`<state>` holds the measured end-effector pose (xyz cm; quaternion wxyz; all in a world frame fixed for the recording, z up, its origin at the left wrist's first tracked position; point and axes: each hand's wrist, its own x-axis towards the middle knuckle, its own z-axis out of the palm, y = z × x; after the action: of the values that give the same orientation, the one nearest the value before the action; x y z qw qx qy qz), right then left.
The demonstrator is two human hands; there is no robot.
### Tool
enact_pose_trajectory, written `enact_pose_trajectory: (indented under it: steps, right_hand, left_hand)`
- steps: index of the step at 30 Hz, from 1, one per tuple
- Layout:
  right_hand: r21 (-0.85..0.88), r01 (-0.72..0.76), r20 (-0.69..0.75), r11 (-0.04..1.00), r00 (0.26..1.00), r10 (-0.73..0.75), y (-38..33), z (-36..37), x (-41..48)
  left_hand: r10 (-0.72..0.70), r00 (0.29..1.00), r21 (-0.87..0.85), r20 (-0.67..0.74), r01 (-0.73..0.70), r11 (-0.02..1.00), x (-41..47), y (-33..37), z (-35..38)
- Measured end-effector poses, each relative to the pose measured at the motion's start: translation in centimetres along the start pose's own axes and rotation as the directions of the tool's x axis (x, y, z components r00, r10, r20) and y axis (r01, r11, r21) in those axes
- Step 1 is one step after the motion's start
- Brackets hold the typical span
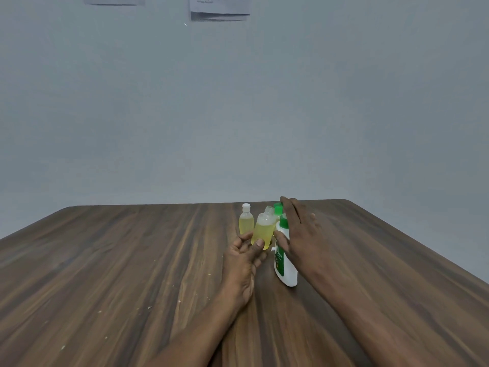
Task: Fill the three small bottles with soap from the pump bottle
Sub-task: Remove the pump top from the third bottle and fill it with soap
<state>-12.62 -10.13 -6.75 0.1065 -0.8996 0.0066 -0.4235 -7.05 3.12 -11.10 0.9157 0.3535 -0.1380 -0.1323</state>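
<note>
My left hand point(247, 256) holds a small clear bottle point(262, 229) of yellow soap, uncapped and tilted, its open neck close to the green pump nozzle. The white pump bottle point(285, 266) with a green pump head point(279, 211) stands on the table. Over that pump head lies my right hand point(297, 231), fingers straight on top and thumb against the bottle's side. A second small bottle point(245, 221), filled with yellow soap and closed with a white cap, stands just behind and left. A third small bottle is not visible.
The dark wooden table point(132, 260) stretches wide to the left and right, with a few pale crumbs on its left part. A grey wall stands right behind the far edge, with paper sheets point(219, 9) pinned high up.
</note>
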Motion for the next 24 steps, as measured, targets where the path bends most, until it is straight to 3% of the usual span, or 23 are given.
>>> enact_pose_trajectory:
  steps: [4,9,18,21,24]
  right_hand:
    - [-0.024,0.008,-0.018,1.000,1.000,-0.009,0.0,0.0,0.1]
    - [-0.038,0.034,-0.037,0.999,0.999,-0.035,0.3,-0.1,-0.1]
    - [0.131,0.071,-0.035,0.989,0.997,-0.067,1.1,0.8,-0.4]
    - [0.241,0.015,-0.081,0.970,0.997,0.005,0.5,1.1,-1.0]
    - [0.430,-0.152,-0.057,0.890,0.979,0.194,-0.1,1.8,-2.3]
  left_hand:
    - [-0.065,0.998,-0.158,0.015,0.067,0.985,0.0,-0.1,-0.4]
    - [-0.087,0.995,-0.229,0.043,0.095,0.969,0.3,-0.1,-0.6]
    - [-0.061,0.996,-0.193,0.062,0.072,0.979,0.0,0.3,-0.3]
    - [-0.017,0.998,-0.149,0.061,0.026,0.988,-0.1,0.5,-0.3]
    - [0.004,0.998,-0.110,0.057,0.002,0.994,0.1,0.9,-0.7]
